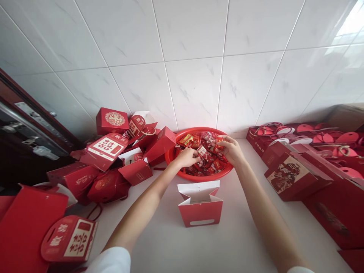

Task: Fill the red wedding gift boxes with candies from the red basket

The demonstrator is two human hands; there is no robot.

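Note:
A red plastic basket (209,176) full of wrapped candies (205,153) stands against the tiled wall. My left hand (187,157) is over its left side, fingers curled and pinched among the candies; what they hold, if anything, is hidden. At the right rim my right hand (232,150) is closed, with a red wrapped candy (220,143) between thumb and fingers. Just in front of the basket, a red paper gift box (200,214) stands upright on the table with its top open and its white inner flap raised. Neither hand touches this box.
Several red gift boxes (106,148) lie in a jumbled pile at the left. More boxes (292,174) are packed in rows at the right, some with cord handles. A brown carton (348,117) sits at the back right. A dark door frame (34,113) borders the left.

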